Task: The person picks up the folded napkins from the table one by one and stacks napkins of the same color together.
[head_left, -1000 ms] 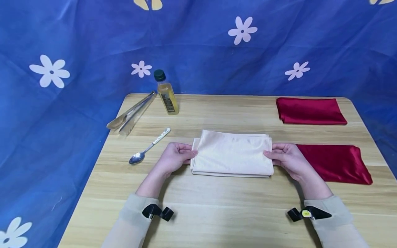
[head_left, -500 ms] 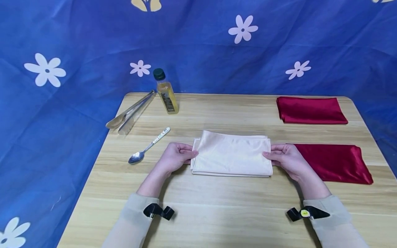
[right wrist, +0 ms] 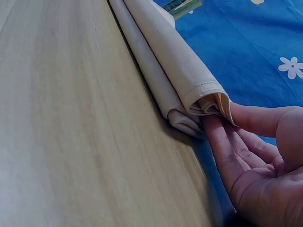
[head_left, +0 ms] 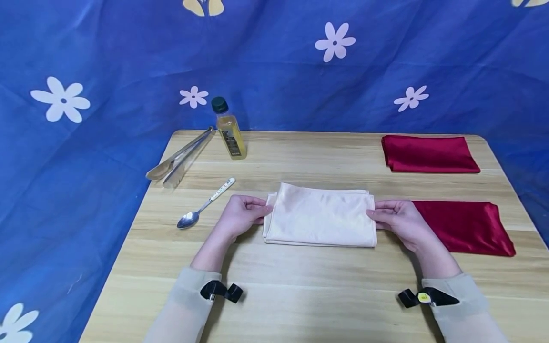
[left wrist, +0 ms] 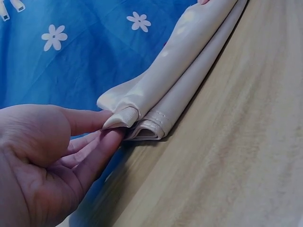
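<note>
A folded cream satin cloth lies on the wooden table between both hands, its layers stacked in a rectangle. At its left end my left hand pinches the edge, thumb on top and fingers beneath. The left wrist view shows that thumb and index finger around the upper layers of the cloth. My right hand pinches the opposite end the same way. In the right wrist view the fingers reach under the rolled-looking folds, with the thumb against the edge.
A dark red folded cloth lies partly behind the right hand, another red cloth at the back right. Left of the cream cloth are a spoon, metal tongs and a bottle of yellow liquid. A blue flowered curtain hangs behind.
Both hands keep their pinch on the cream cloth's ends. The cloth's near edge shifts very slightly; otherwise the scene is almost unchanged.
</note>
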Demonstrator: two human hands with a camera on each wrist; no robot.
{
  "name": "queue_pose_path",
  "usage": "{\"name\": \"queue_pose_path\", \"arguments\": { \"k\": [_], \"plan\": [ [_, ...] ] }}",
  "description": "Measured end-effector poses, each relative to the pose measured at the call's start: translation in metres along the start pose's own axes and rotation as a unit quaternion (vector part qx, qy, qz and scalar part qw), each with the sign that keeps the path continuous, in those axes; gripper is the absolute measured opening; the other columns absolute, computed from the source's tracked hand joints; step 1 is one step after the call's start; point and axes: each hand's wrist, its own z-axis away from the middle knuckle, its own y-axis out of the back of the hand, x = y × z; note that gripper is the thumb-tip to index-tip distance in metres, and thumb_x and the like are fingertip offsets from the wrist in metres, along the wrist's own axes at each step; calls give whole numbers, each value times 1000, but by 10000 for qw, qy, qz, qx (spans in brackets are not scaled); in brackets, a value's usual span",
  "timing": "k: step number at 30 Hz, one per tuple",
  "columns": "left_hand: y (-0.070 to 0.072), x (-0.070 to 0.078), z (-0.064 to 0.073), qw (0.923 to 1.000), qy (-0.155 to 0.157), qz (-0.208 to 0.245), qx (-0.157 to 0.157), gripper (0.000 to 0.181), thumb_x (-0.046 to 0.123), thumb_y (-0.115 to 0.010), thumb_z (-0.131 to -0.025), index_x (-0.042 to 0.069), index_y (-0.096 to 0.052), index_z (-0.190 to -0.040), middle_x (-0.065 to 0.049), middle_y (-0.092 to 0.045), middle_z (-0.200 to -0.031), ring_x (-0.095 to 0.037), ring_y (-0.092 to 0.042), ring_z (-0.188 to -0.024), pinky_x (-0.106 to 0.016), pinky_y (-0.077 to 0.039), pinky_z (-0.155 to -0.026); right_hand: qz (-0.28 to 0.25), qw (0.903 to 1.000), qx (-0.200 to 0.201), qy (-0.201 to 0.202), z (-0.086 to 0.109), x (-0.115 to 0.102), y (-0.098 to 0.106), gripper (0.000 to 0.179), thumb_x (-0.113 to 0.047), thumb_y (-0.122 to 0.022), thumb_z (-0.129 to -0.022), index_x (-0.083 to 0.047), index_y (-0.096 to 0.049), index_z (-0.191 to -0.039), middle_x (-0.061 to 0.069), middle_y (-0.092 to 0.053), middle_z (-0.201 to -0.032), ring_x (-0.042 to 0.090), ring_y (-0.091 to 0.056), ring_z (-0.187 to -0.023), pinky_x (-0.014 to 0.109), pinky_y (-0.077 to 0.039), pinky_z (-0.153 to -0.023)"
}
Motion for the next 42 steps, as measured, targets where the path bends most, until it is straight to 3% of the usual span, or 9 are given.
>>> {"name": "queue_pose_path", "arguments": {
  "k": [10,16,23,28,37,42],
  "plan": [
    [1,0,5,10000,57,-17,-53,24,6,-82,-93,-10,-74,-110,-14,-77,-90,-18,-74,-79,-31,-65,-71,-13,10000,22,39,-2,3,-1,25,4,-74,-96,16,-67,-117,5,-79,-95,12,-75,-87,32,-65,-76],
    [0,-2,3,10000,-7,-9,-22,22,5,-82,-93,-9,-74,-108,-13,-77,-89,-18,-75,-79,-31,-65,-72,105,9999,43,80,-4,1,-1,32,3,-75,-96,21,-63,-120,5,-79,-96,12,-75,-87,31,-65,-76],
    [0,-3,1,10000,-50,-38,-14,22,5,-82,-94,-10,-74,-107,-14,-77,-89,-17,-74,-77,-31,-65,-71,99,9999,61,30,-7,4,-1,24,3,-76,-96,14,-67,-116,4,-79,-93,11,-74,-85,30,-65,-75],
    [-1,-2,1,10000,-47,-58,-7,22,4,-83,-93,-9,-74,-108,-13,-76,-88,-18,-74,-77,-32,-65,-72,137,9999,65,38,-7,4,0,28,2,-76,-96,17,-65,-117,5,-79,-94,11,-75,-85,30,-65,-75],
    [-5,2,6,9986,-227,-461,153,34,23,-89,-89,-4,-77,-106,-10,-78,-88,-19,-74,-79,-28,-60,-66,192,9998,63,14,-7,4,1,23,2,-76,-96,13,-67,-114,4,-79,-93,11,-74,-84,30,-65,-74],
    [-7,0,6,9969,-311,-658,282,29,18,-92,-85,-2,-77,-100,-6,-76,-81,-16,-68,-73,-26,-53,-62,191,9998,37,-4,-7,4,1,27,1,-76,-97,16,-65,-117,5,-79,-94,12,-74,-85,31,-65,-75]
  ]
}}
